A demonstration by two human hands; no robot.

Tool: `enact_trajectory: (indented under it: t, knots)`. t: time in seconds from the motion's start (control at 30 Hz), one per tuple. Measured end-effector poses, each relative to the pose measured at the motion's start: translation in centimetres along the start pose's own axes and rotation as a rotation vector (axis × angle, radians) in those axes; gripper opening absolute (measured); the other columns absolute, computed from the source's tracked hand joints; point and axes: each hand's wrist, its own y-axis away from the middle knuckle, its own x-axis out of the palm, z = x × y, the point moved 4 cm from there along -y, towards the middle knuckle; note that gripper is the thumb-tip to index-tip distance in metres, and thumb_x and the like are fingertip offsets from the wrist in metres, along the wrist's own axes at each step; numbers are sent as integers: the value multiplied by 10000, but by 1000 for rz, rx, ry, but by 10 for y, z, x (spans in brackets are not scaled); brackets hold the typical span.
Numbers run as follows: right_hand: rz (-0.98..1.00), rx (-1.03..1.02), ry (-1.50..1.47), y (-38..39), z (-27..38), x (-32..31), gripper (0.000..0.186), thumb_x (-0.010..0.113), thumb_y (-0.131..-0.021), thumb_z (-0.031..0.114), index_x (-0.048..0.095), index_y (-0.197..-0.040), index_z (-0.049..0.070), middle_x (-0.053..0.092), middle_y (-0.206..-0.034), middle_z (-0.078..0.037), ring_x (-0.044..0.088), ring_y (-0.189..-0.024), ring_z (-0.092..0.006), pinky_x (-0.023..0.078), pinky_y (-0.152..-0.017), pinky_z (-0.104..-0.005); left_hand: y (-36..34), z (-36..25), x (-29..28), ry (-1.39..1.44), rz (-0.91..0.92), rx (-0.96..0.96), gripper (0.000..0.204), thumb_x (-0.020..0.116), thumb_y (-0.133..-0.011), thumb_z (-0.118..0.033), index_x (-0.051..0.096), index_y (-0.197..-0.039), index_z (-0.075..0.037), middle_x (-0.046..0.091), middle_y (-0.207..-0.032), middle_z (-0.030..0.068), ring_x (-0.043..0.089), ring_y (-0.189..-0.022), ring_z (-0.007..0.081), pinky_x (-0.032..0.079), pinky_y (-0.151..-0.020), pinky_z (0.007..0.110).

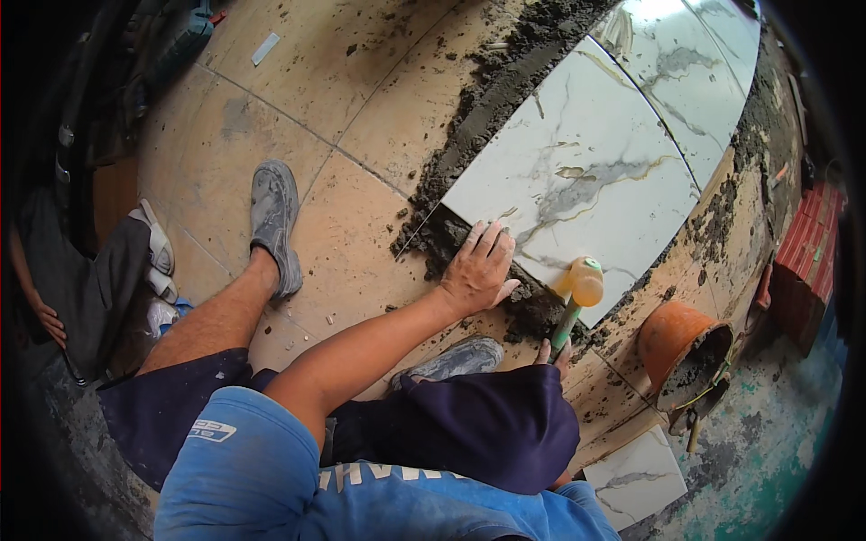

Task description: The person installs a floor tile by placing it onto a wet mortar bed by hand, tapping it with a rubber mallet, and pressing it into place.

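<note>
A large white marble-patterned tile [550,135] lies on dark wet mortar [446,239], its near corner pointing toward me. My left hand [480,266] rests with outstretched fingers on the tile's near left edge, the palm over the mortar. In my right hand [555,353], partly hidden behind my knee, is the green handle of a rubber mallet [586,281]. The mallet's yellowish head is over the tile's near corner; whether it touches the surface I cannot tell. More marble-patterned tile [695,72] adjoins at the far side, a narrow dark joint between.
An orange bucket [663,338] with mortar inside leans at the right, near a red stack [807,261]. A white tile piece [636,478] lies at lower right. Mortar crumbs dot the tan floor [361,207]. Another person's hand [50,320] shows at far left.
</note>
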Motion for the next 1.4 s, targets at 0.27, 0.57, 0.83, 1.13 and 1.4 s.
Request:
enact_trajectory:
  t: [0.27, 0.57, 0.83, 1.13, 1.4]
  knots:
    - [-108, 43, -214, -5, 11, -19, 538, 625, -948, 328, 501, -1314, -46, 655, -1005, -203, 633, -869, -312, 504, -802, -386, -22, 1, 9, 34, -21, 29, 609, 727, -776, -375, 595, -1172, 69, 530, -1231, 217, 430, -1258, 398, 327, -1111, 519]
    - [-115, 186, -899, -26, 39, -23, 613, 579, -962, 274, 276, -1408, -17, 512, -797, -39, 459, -591, -85, 405, -528, -220, -172, 17, 15, -116, 340, -8, 1198, 818, -594, -598, 241, -1529, -119, 140, -1588, 205, 22, -1480, 417, 33, -1172, 599]
    - [88, 229, -526, -46, 41, -11, 566, 562, -969, 273, 353, -1384, -50, 538, -757, -37, 484, -559, -101, 426, -521, -251, -184, 19, 14, -154, 470, -50, 1346, 827, -522, -658, 148, -1558, -131, 72, -1610, 193, -15, -1476, 442, 13, -1146, 652]
    - [54, 131, -397, -67, 71, -16, 506, 565, -958, 276, 471, -1332, -50, 668, -869, -197, 661, -739, -294, 517, -712, -394, -191, 15, 13, -172, 419, -26, 1377, 824, -481, -682, 167, -1554, -121, 99, -1606, 198, 22, -1475, 442, 60, -1148, 647]
    - [-23, 92, -528, -78, 83, -42, 544, 570, -958, 300, 464, -1341, -72, 649, -1075, -293, 661, -979, -403, 509, -860, -408, -198, 5, 14, -249, 463, -25, 1381, 820, -470, -695, 192, -1546, -101, 119, -1600, 211, 44, -1467, 462, 85, -1130, 665]
